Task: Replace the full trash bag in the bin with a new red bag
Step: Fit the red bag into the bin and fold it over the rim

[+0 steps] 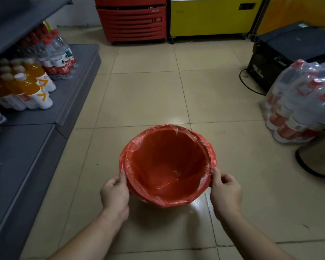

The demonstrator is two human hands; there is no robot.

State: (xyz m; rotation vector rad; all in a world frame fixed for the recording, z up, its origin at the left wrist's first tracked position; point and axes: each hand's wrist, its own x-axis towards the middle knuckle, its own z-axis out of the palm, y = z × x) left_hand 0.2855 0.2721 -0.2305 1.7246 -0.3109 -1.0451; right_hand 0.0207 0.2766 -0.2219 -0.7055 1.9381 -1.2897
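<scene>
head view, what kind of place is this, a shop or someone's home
Most likely a small shop or its stock area. Bottled drinks stand in rows on a low grey shelf, a shrink-wrapped bottle pack sits on the tiled floor, and a red cooler stands beside a yellow cabinet at the back.

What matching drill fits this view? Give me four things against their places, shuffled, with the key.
Things:
1. red bag
2. orange drink bottles
3. wrapped bottle pack
4. red cooler

Places:
A. floor, right side
B. lining the bin, folded over its rim
C. far wall, beside the yellow cabinet
D. low shelf, left side

Pairs: 1-B, 2-D, 3-A, 4-C
</scene>
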